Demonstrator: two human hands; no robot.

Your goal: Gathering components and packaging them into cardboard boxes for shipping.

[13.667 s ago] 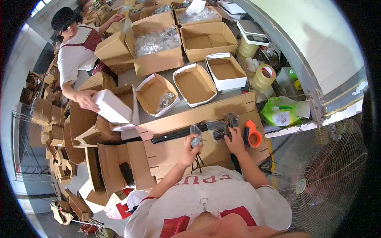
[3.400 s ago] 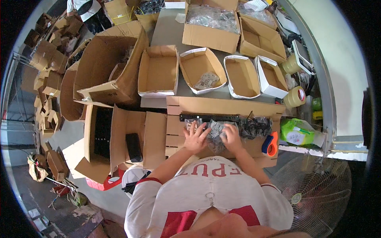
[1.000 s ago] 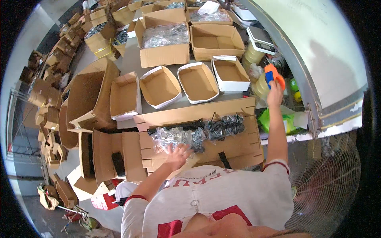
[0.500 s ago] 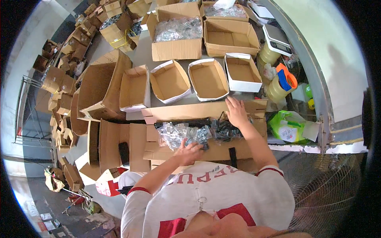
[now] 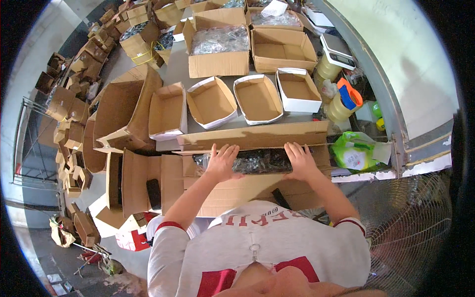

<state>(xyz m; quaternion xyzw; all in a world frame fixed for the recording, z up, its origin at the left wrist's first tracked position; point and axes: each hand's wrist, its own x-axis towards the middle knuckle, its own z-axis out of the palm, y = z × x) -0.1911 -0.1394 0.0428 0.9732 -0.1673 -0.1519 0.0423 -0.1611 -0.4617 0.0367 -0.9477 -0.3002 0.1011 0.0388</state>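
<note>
In front of me lies a long cardboard box (image 5: 232,194) with its far and near flaps folded out. Clear plastic bags of small dark parts (image 5: 262,162) fill its narrow opening. Over the left part of the bags is my left hand (image 5: 222,162), fingers stretched out toward the far flap (image 5: 252,135) and thumb pointing right. My right hand (image 5: 302,162) rests at the right part of the opening, also with straight fingers. Neither hand grips anything. What lies under the palms is hidden.
White-sided open cartons (image 5: 258,100) line up beyond the box. Larger cartons, one with clear bags (image 5: 220,40), stand behind. A big brown carton (image 5: 121,111) is at the left. On the right are a scale (image 5: 338,50), a green bag (image 5: 357,152) and a wire fan guard (image 5: 410,218).
My left hand has moved up and left from the near side of the bags. My right hand has come down from the far flap. The bags sit flatter inside the opening.
</note>
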